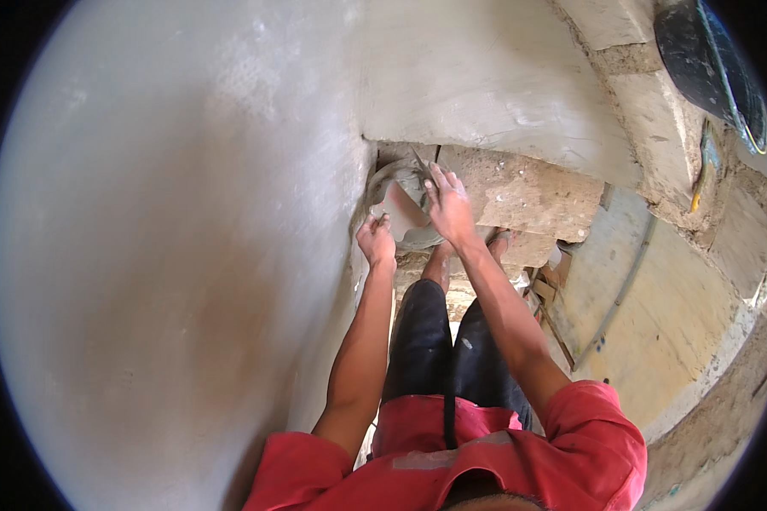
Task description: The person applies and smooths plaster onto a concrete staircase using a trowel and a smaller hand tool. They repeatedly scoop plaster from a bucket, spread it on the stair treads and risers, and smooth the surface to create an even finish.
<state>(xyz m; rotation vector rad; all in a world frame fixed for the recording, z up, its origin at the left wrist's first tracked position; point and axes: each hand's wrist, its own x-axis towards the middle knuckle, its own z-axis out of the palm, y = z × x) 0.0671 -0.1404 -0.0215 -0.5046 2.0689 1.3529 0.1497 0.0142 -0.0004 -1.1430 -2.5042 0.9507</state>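
My left hand (377, 240) is closed on the near edge of a flat, pale, smooth-faced plate (399, 207) with a pinkish sheen. Fingers wrapped, my right hand (452, 207) grips a thin dark blade-like tool (420, 160); its narrow end points up and left, and its handle is mostly hidden in the palm. The plate is tilted just left of the right hand. Beneath both hands stands a round container (412, 177) with a grey, plaster-smeared rim. Its inside is largely covered by the plate and the hands.
A smooth grey plastered wall (170, 255) rises close on my left and continues ahead (486, 77). My feet are on rough wooden planks (528, 200). Lower right lies a yellowish board (656, 298) with a hose (626, 289) across it. A black bucket (712, 64) is at upper right.
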